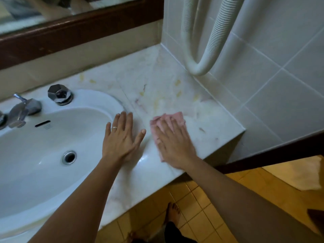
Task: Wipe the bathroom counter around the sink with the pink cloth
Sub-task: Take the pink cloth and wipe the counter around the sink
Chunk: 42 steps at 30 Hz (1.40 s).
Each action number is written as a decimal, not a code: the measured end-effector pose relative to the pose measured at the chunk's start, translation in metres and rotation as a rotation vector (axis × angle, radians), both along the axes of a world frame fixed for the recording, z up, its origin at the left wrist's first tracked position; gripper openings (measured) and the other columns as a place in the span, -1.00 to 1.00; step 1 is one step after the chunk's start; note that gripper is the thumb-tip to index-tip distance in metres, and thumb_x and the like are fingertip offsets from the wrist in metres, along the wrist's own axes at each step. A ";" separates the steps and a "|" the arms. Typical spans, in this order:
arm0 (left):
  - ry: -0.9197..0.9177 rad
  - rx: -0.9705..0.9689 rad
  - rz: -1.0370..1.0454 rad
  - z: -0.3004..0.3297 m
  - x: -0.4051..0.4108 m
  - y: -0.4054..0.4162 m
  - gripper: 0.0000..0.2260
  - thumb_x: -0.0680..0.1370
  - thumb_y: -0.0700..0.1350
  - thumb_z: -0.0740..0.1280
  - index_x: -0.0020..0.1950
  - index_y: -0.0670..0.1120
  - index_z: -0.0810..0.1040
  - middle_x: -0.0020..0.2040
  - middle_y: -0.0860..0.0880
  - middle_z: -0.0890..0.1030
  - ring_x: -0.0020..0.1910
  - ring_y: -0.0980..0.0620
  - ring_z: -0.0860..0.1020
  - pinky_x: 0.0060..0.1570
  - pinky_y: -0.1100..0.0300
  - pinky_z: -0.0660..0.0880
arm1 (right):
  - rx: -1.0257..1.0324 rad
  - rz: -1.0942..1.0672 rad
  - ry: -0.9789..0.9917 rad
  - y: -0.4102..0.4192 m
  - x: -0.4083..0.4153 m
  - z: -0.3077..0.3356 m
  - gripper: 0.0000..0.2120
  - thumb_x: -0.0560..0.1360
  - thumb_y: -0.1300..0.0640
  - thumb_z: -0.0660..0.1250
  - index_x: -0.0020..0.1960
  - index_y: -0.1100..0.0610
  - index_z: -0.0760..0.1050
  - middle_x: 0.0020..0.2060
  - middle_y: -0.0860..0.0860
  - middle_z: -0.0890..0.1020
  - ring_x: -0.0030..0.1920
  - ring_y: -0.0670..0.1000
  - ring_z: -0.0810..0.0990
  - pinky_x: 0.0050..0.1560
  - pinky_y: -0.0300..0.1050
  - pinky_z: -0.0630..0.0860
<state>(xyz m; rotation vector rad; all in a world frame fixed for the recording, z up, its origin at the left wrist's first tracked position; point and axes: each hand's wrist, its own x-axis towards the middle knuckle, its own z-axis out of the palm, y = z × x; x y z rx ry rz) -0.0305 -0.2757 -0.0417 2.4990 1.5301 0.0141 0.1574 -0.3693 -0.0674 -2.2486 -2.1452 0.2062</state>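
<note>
The pink cloth (177,118) lies flat on the pale marble counter (215,130) to the right of the white sink (35,146). My right hand (172,146) presses down on the cloth with fingers spread, covering most of it; its far edge and left edge stick out. My left hand (121,137), wearing a ring, rests flat and open on the sink's right rim, holding nothing. Yellowish and pinkish stains mark the counter beyond the cloth.
A chrome tap knob (60,94) and faucet (21,111) stand at the sink's back. A white ribbed hose (199,67) hangs in a loop over the counter's right corner by the tiled wall (271,76). A wood-framed mirror (70,32) runs behind. My bare foot (173,214) stands on yellow floor tiles.
</note>
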 end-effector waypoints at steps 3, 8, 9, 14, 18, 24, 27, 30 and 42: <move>0.025 0.000 0.016 0.000 0.011 0.005 -0.24 0.54 0.38 -0.22 0.62 -0.03 -0.10 0.64 -0.10 -0.07 0.61 -0.06 -0.09 0.55 -0.11 -0.05 | 0.010 0.322 -0.020 -0.034 0.052 0.010 -0.45 0.68 -0.08 -0.06 0.61 -0.06 -0.16 0.62 -0.02 -0.17 0.61 0.02 -0.23 0.57 0.05 -0.32; 0.023 0.003 0.035 -0.001 0.015 0.019 -0.26 0.54 0.38 -0.21 0.62 -0.01 -0.11 0.64 -0.09 -0.09 0.61 -0.05 -0.09 0.55 -0.11 -0.07 | -0.002 -0.147 -0.116 0.006 0.149 -0.009 -0.42 0.64 -0.09 -0.06 0.61 0.03 -0.06 0.62 0.09 0.07 0.62 0.15 -0.07 0.55 0.26 -0.02; 0.019 0.007 0.041 -0.001 0.015 0.023 -0.26 0.55 0.37 -0.19 0.62 -0.01 -0.11 0.64 -0.09 -0.08 0.61 -0.05 -0.09 0.55 -0.11 -0.08 | 0.003 -0.239 -0.083 0.026 0.136 -0.012 -0.42 0.63 -0.08 -0.04 0.61 0.03 0.00 0.61 0.10 0.12 0.61 0.20 -0.01 0.53 0.29 0.02; 0.030 -0.005 0.053 0.002 0.018 0.046 -0.27 0.56 0.37 -0.22 0.63 0.00 -0.11 0.64 -0.08 -0.09 0.61 -0.05 -0.11 0.55 -0.12 -0.13 | 0.157 0.090 0.006 0.060 0.019 -0.003 -0.47 0.63 0.01 0.00 0.57 0.10 0.23 0.57 0.12 0.25 0.59 0.16 0.12 0.55 0.18 0.14; 0.007 -0.027 0.052 0.005 0.020 0.058 -0.29 0.57 0.36 -0.21 0.63 0.01 -0.15 0.64 -0.06 -0.14 0.61 -0.03 -0.15 0.54 -0.11 -0.19 | 0.030 0.431 -0.039 0.017 0.080 0.005 -0.47 0.67 -0.06 -0.03 0.62 -0.03 0.00 0.63 0.00 -0.04 0.62 0.01 -0.14 0.60 0.04 -0.19; 0.019 -0.036 0.037 0.006 0.019 0.086 -0.31 0.57 0.35 -0.23 0.63 0.04 -0.15 0.63 -0.05 -0.16 0.61 -0.02 -0.15 0.54 -0.10 -0.24 | 0.156 -0.177 -0.097 0.117 0.090 -0.008 -0.45 0.59 0.01 -0.01 0.56 0.12 0.22 0.48 0.16 0.38 0.55 0.26 0.20 0.46 0.33 0.19; 0.020 -0.041 0.038 0.006 0.020 0.110 -0.31 0.56 0.36 -0.26 0.62 0.06 -0.15 0.64 -0.05 -0.15 0.61 -0.02 -0.14 0.54 -0.09 -0.24 | 0.185 0.073 -0.045 0.124 0.007 -0.006 -0.46 0.61 0.02 0.01 0.56 0.14 0.23 0.53 0.14 0.32 0.57 0.23 0.15 0.49 0.32 0.14; -0.004 -0.039 0.042 0.007 0.018 0.134 -0.31 0.56 0.36 -0.25 0.62 0.07 -0.13 0.64 -0.05 -0.14 0.61 -0.02 -0.14 0.55 -0.08 -0.21 | 0.115 0.396 -0.009 0.081 0.034 0.000 -0.49 0.66 0.02 0.07 0.59 0.05 0.17 0.61 0.05 0.13 0.62 0.09 0.02 0.59 0.15 -0.04; -0.032 -0.047 0.041 0.001 0.013 0.150 -0.32 0.57 0.35 -0.26 0.62 0.05 -0.17 0.63 -0.03 -0.19 0.60 0.00 -0.20 0.55 -0.07 -0.19 | 0.132 0.259 -0.045 0.168 0.012 0.001 -0.49 0.64 0.04 0.03 0.58 0.11 0.20 0.56 0.15 0.24 0.60 0.16 0.09 0.55 0.25 0.07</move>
